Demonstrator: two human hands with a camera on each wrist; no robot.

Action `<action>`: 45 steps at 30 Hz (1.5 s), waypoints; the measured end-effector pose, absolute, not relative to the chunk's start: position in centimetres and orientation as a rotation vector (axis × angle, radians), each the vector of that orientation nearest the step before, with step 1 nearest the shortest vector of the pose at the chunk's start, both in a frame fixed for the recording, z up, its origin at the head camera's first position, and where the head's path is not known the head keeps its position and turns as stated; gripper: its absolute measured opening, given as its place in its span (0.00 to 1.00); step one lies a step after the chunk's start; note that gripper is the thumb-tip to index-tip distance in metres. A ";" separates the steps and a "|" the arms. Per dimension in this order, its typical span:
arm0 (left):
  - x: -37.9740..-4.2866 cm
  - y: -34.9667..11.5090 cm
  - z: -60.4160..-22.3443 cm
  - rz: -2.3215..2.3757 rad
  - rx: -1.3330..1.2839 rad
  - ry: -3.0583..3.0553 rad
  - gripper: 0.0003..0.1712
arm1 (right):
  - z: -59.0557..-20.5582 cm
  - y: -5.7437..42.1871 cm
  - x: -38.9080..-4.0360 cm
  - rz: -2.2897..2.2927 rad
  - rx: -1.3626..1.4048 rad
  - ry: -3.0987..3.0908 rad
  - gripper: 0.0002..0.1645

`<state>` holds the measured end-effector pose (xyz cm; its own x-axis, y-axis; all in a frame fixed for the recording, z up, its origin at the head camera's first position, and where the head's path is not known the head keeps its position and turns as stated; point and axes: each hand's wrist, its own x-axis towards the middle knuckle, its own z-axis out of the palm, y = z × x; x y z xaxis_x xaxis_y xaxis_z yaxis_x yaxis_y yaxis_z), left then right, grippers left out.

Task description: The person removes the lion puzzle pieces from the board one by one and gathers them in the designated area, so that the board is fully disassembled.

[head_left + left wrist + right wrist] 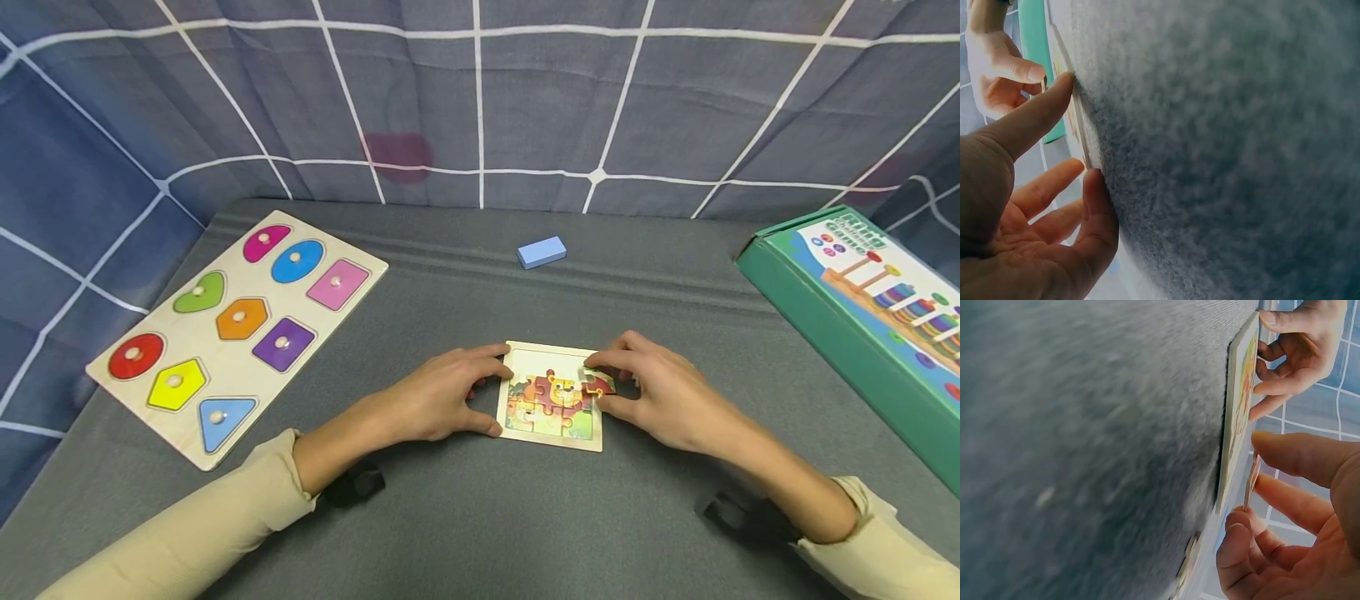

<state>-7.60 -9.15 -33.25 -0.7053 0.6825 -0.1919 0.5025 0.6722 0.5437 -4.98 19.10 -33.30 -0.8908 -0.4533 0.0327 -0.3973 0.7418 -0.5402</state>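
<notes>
The fingers (618, 407) of the right hand (663, 392) pinch one puzzle piece (599, 383) between the thumb and the fingers opposite it, at its edges, which probably leaves most of the printed face uncovered for lining it up. That piece sits at the right rim of the small puzzle tray (551, 444); the right wrist view shows it raised off the board, so it is not seated.

The left hand (442, 398) holds the tray's left edge, thumb at the near corner and fingers spread toward the far one, most likely to keep the light board from sliding under the other hand. Inside the tray, joined pieces (551, 408) fill the lower part with an animal picture, while a pale strip stays bare along the far side.

The tray lies flat on the grey-covered counter (480, 517), centred before the person, where both hands reach it comfortably. Well apart from it stand the other things, leaving elbow room: a peg-shape board (232, 367) to the left, a blue block (542, 252) beyond, and a green box (825, 346) to the right.
</notes>
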 end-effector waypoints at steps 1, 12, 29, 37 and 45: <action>-7.6 -9.1 -33.3 0.651 0.934 2.507 0.36 | -33.3 19.3 -4.9 -0.839 -0.700 2.839 0.23; -7.7 -9.1 -33.3 0.651 0.949 2.500 0.36 | -33.3 21.9 -3.8 -0.874 -0.688 2.907 0.26; -7.8 -9.1 -33.2 0.643 0.946 2.497 0.35 | -32.6 27.7 -3.2 -0.738 -0.580 3.023 0.24; -7.8 -9.2 -33.3 0.649 0.977 2.506 0.35 | -33.4 29.7 -3.2 -0.722 -0.534 3.043 0.26; -7.8 -9.2 -33.3 0.647 0.972 2.498 0.35 | -34.2 30.6 -3.6 -0.658 -0.479 3.056 0.25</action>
